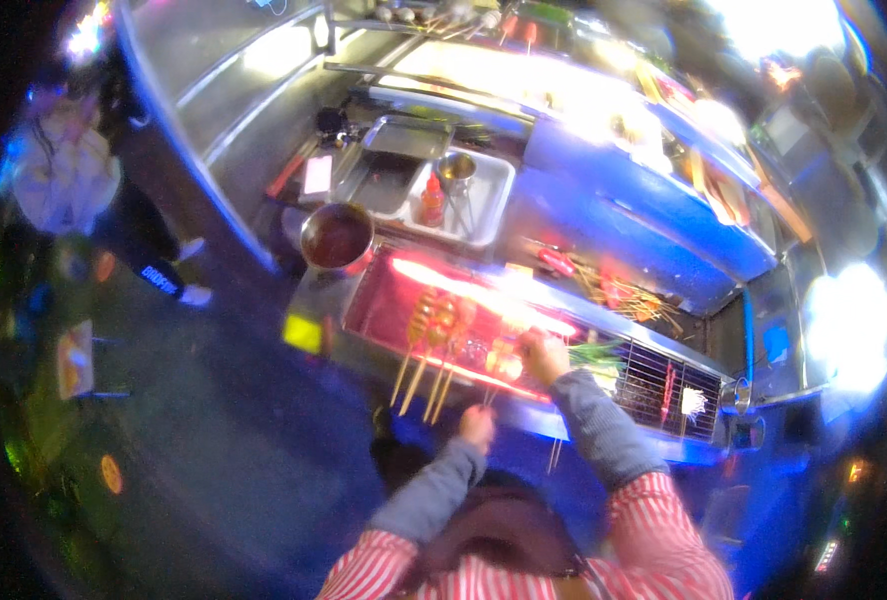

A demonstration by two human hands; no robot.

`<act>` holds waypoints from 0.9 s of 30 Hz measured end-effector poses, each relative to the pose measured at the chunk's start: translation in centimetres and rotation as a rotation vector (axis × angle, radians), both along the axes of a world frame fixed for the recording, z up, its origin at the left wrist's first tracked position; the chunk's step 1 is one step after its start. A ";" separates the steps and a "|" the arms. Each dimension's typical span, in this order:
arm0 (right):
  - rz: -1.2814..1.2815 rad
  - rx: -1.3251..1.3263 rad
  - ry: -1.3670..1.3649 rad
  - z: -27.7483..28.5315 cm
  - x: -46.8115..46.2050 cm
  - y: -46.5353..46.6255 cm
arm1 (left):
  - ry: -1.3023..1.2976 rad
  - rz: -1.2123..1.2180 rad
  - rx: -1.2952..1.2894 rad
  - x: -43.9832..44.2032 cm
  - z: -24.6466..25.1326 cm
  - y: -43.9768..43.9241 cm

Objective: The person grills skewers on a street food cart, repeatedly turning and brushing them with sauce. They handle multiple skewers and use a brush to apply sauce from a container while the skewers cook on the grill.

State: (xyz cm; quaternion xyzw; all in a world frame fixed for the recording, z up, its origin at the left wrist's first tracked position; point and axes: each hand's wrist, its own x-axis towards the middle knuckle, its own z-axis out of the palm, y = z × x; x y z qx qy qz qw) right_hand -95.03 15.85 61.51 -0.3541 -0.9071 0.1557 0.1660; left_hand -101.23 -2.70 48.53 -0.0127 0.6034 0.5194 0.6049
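Note:
My left hand is closed around the thin stick ends of skewers at the near edge of a glowing red grill. Pale food on these skewers lies over the heat. Above its right side is my right hand, fingers bent in and blurred; whether they hold something cannot be made out. Left of my hands, browned skewers rest on the grill with their wooden sticks jutting toward me. Green vegetable skewers lie just right of my right hand.
Right of the heat, a wire rack carries a red skewer and white enoki-like mushrooms. A steel pot of dark sauce stands at the left corner. Behind are a metal tray and a red squeeze bottle. A person is at far left.

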 end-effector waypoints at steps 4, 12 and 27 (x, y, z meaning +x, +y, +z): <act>-0.041 -0.129 0.269 4.1 -0.3 -1.7 | 0.054 0.098 0.048 0.3 -1.7 -0.4; 0.018 -0.082 -0.173 1.5 -1.1 0.3 | 0.130 0.021 0.048 0.9 -3.5 -0.1; -0.093 -0.057 -0.154 1.9 0.1 0.7 | 0.036 -0.064 -0.016 0.5 -0.5 0.0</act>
